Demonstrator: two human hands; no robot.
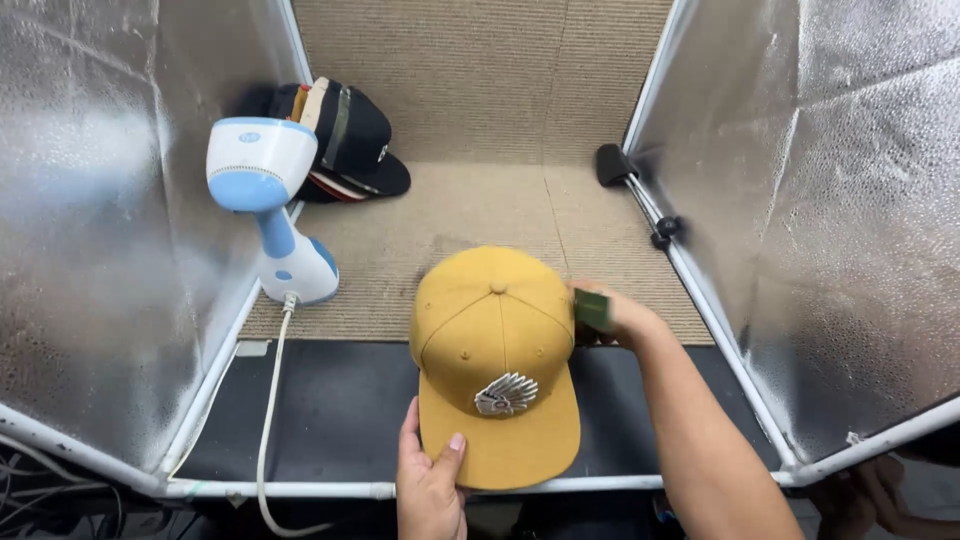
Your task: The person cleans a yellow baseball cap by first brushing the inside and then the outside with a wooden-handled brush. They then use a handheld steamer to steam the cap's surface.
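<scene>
Cap: mustard-yellow flat-brimmed fabric cap [495, 350] with a top button and a silver embroidered feathered-head emblem on its front; it sits at the front middle of the booth floor, crown over the tan carpet [500, 210], brim over the black mat [330, 410].
Left hand: left hand [430, 478] comes up from the near edge and grasps the brim's front-left corner, thumb on top of the brim, fingers underneath and out of sight.
Right hand: right hand [610, 315] is closed around a small dark green brush-like block [592, 310], which it presses against the crown's right side; what the block is cannot be told for sure.
Right arm pose: forearm runs bare from the near right corner diagonally up to the cap, wrist bent inward.
Steamer: white and light-blue plastic handheld garment steamer [270, 200] stands at the left edge, its white cord [268, 420] trailing over the mat to the near rail.
Stack: pile of dark caps [345, 140] leans in the far left corner.
Walls: crinkled silver foil panels [850, 200] on white tube framing [700, 300] close in both sides.
Clamp: black clamp [615, 165] grips the right frame at the far side.
</scene>
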